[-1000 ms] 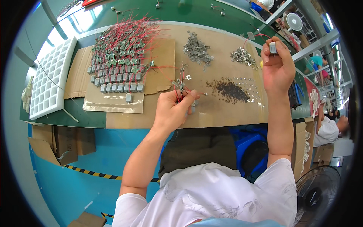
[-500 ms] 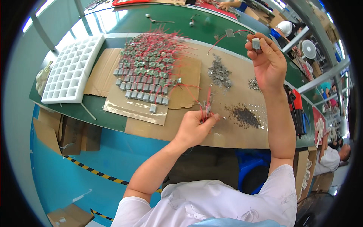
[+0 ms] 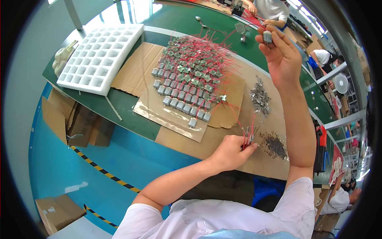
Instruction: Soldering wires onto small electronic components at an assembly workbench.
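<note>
Raised over the right part of the workbench, my right hand (image 3: pixel 283 59) pinches a small grey motor (image 3: pixel 267 37) between thumb and fingers. A red wire runs up from near that motor. My left hand (image 3: pixel 230 153) is closed low above the bench's near edge, around a bundle of red wires (image 3: pixel 250 134) with small metal ends; its fingers partly hide them. To its left, several small motors (image 3: pixel 192 122) stand in rows on a cardboard sheet (image 3: pixel 175 126). Behind them lie many small circuit boards (image 3: pixel 191 59) with red wires.
A white compartment tray (image 3: pixel 93 88) lies at the left. Loose silver metal pieces (image 3: pixel 259 95) and small dark parts (image 3: pixel 273 146) are heaped on the brown board. Red-and-black tools (image 3: pixel 320 143) are at the right edge. A co-worker (image 3: pixel 272 10) works across the bench.
The view has turned, so the bench's contents sit further right and lower. My right hand with the motor is now further left over the bench. My left hand keeps the wires.
</note>
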`<act>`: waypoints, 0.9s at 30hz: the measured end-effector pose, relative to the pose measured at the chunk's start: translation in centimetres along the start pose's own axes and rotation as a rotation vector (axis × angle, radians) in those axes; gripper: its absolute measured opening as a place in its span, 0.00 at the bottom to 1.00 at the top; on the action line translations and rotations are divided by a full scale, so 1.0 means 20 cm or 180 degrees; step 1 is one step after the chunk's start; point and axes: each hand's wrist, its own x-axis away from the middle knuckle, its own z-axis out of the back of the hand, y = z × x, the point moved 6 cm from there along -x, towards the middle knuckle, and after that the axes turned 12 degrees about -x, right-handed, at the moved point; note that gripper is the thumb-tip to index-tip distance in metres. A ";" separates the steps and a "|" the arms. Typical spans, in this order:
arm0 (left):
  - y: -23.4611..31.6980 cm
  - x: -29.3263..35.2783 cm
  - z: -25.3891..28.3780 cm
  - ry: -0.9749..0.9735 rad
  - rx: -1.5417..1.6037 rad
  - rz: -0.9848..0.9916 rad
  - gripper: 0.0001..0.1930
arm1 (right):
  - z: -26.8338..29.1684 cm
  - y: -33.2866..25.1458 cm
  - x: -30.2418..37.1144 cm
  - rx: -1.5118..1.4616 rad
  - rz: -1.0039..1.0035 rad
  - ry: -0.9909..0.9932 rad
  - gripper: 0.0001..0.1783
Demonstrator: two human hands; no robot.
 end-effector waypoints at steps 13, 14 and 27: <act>0.02 0.01 0.01 0.0063 0.0223 -0.0241 0.13 | -0.11 0.32 -0.31 -0.0113 -0.0223 -0.0040 0.16; 0.03 0.01 0.02 0.0057 0.0184 -0.0294 0.13 | -0.11 0.35 -0.32 -0.0053 -0.0225 0.0044 0.16; 0.00 0.02 0.02 0.0014 0.0092 -0.0082 0.14 | -0.33 0.79 -1.20 0.0938 -0.0661 0.0113 0.33</act>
